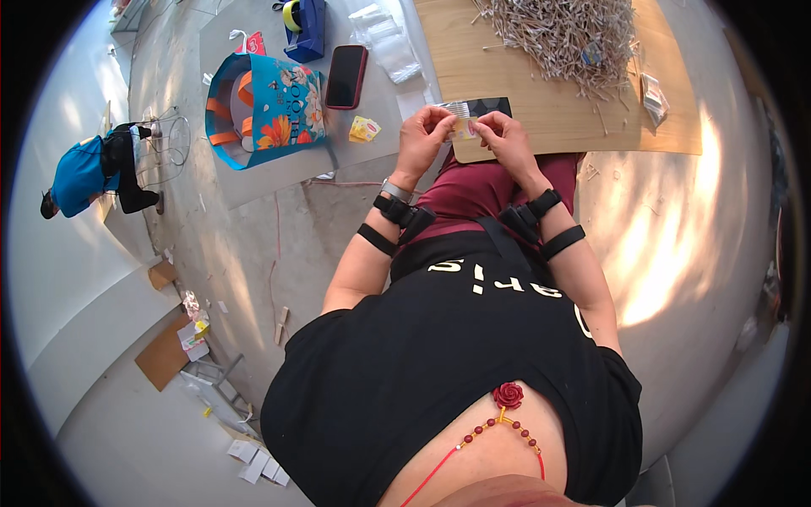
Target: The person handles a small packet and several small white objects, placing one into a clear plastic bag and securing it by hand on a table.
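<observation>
Between my two hands is a small clear plastic packet [462,125] with whitish sticks and a yellow patch showing in it. My left hand [424,138] pinches its left side between thumb and fingers. On the other side, my right hand [505,142] is closed at its edge, fingertips together. Just behind the packet lies a flat black thing [492,106] on the wooden board [541,127]. Farther back on that board is a large heap of thin white sticks that look like cotton swabs [562,38].
A filled clear bag [654,100] lies at the board's right edge. Left of my hands are a yellow packet [364,129], a phone [346,78], a blue flowered bag [283,106], a tape dispenser [304,29] and clear plastic bags [387,46]. Another person [93,173] is far left.
</observation>
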A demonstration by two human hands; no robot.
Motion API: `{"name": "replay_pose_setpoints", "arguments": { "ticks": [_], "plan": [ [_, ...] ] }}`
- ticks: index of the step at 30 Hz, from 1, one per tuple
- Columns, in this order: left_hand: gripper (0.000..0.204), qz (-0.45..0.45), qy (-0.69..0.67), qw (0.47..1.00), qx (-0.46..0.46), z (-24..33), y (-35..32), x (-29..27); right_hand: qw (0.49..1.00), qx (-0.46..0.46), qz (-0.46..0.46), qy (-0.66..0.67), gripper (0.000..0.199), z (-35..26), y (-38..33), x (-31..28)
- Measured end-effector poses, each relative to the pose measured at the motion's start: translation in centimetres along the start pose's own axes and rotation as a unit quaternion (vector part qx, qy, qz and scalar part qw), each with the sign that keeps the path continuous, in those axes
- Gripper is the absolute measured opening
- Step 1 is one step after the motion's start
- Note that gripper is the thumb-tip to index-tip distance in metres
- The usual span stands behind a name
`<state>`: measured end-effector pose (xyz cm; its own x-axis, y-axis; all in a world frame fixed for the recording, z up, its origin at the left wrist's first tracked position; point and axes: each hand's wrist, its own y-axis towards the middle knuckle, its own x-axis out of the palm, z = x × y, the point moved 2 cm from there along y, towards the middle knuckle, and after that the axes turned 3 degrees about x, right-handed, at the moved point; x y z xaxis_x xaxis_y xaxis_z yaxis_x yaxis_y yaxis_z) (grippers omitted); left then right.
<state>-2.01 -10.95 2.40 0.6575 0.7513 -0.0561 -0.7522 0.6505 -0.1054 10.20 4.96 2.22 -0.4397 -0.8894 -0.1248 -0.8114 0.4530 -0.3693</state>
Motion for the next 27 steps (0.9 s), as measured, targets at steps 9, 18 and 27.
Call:
{"name": "replay_pose_setpoints", "arguments": {
  "ticks": [9, 18, 27],
  "plan": [
    [0.057, 0.040, 0.461, 0.870, 0.171, -0.4, -0.4, 0.6, 0.984, -0.004, 0.167, -0.054, 0.022, 1.8, 1.1, -1.8],
    [0.097, -0.058, 0.555, 0.815, 0.157, -2.6, -2.2, 3.4, 0.979, -0.029, 0.187, -0.070, 0.023, 2.5, 2.4, -0.7],
    [0.102, -0.067, 0.551, 0.820, 0.138, -3.3, -2.2, 3.4, 0.969, -0.043, 0.209, -0.121, 0.022, 2.0, 2.6, -0.2]
  ]
}}
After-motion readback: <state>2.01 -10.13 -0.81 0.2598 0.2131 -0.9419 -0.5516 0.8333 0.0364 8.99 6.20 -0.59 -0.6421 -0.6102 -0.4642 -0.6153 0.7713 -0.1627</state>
